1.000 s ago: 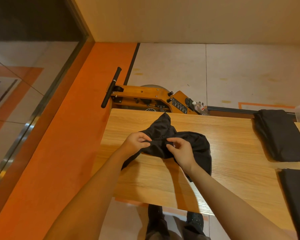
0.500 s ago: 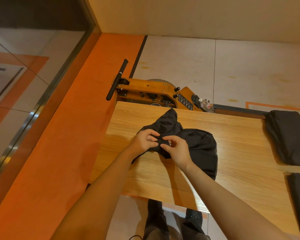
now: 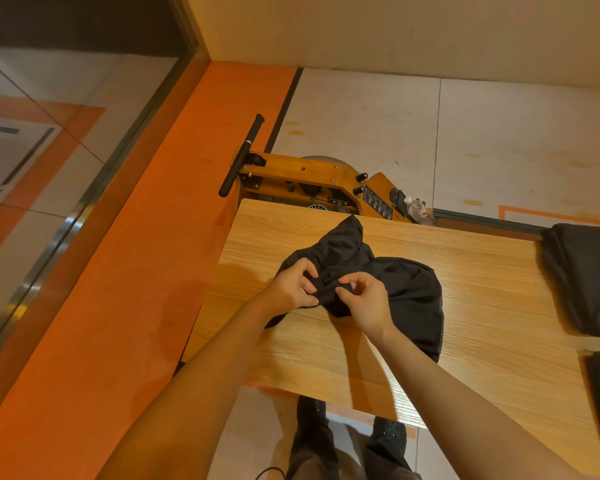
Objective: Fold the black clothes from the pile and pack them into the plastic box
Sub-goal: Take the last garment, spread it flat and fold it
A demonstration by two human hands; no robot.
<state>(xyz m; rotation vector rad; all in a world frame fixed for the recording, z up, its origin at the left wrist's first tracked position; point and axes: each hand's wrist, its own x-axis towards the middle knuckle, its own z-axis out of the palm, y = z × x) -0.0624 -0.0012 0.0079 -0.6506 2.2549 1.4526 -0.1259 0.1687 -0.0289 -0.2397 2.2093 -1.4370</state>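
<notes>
Black garment [image 3: 406, 292] (crumpled, type unclear) pinched by both hands [image 3: 293, 289].

We read this as a gym or sports hall: wooden rowing machine [image 3: 312, 183] behind the table [image 3: 482, 306], orange-marked floor [image 3: 118, 306], glass wall [image 3: 32, 150] on our left.

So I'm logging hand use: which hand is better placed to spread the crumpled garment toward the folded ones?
Right hand: it pinches the crumpled garment on the side nearer the folded garments.
</notes>
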